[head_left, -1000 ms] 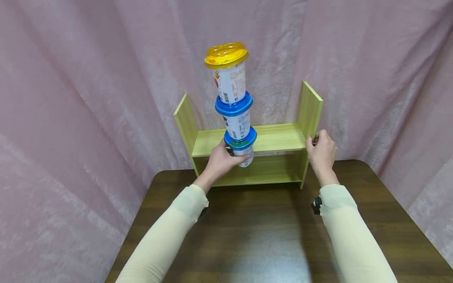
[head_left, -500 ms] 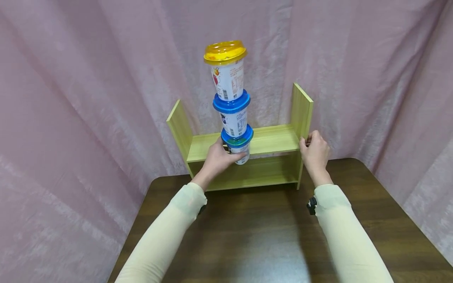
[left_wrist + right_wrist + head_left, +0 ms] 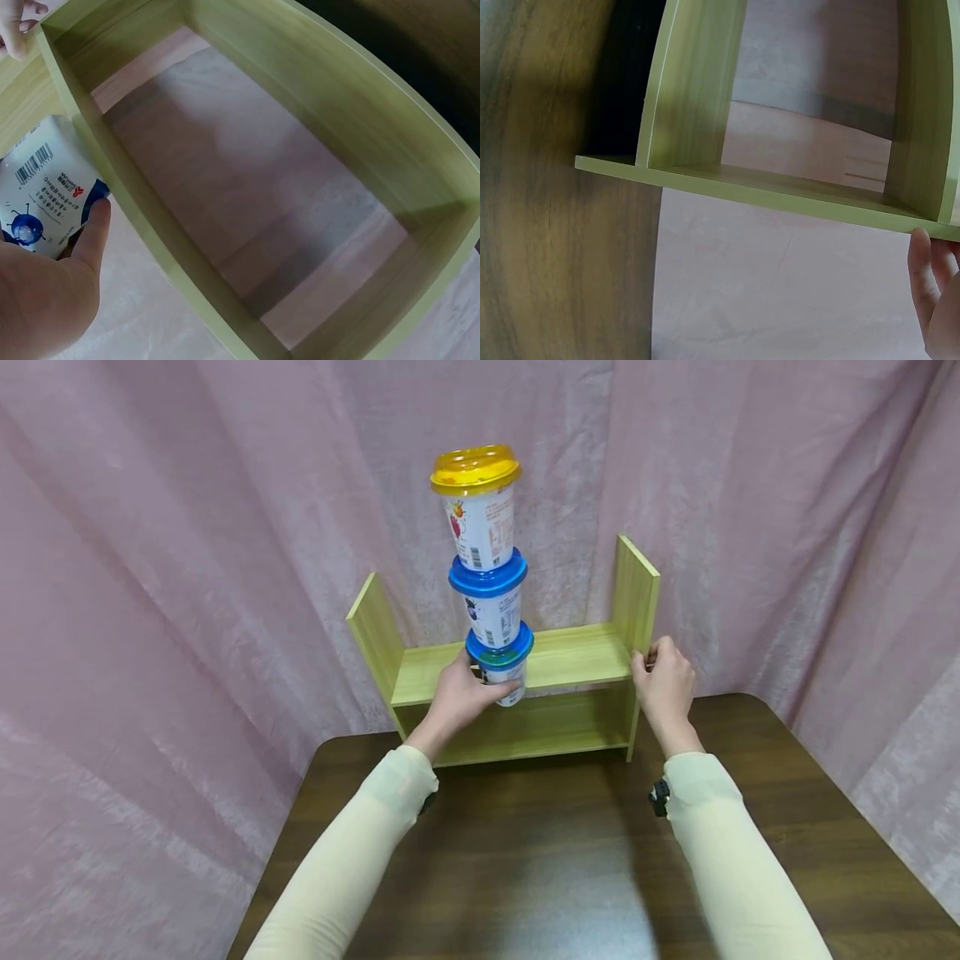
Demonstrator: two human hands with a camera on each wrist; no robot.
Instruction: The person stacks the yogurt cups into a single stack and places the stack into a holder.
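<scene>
A stack of three white cups stands upright in my left hand (image 3: 463, 692), which grips the bottom cup (image 3: 504, 675) with its blue-green lid. On it sit a blue-lidded cup (image 3: 491, 602) and a yellow-lidded cup (image 3: 480, 514). The bottom cup hangs just in front of the upper board of a light wooden shelf (image 3: 577, 656). My right hand (image 3: 660, 681) grips the shelf's right side panel. In the left wrist view my thumb (image 3: 94, 232) presses the cup (image 3: 45, 191) beside the shelf's board (image 3: 142, 217). The right wrist view shows my fingertips (image 3: 934, 289) on the shelf's edge (image 3: 780, 196).
The shelf stands at the back edge of a dark brown table (image 3: 555, 860). A pink curtain (image 3: 187, 568) hangs close behind and on both sides. The shelf's lower compartment (image 3: 555, 722) holds nothing.
The head view has shifted slightly. The stack and both hands keep nearly the same places relative to the shelf.
</scene>
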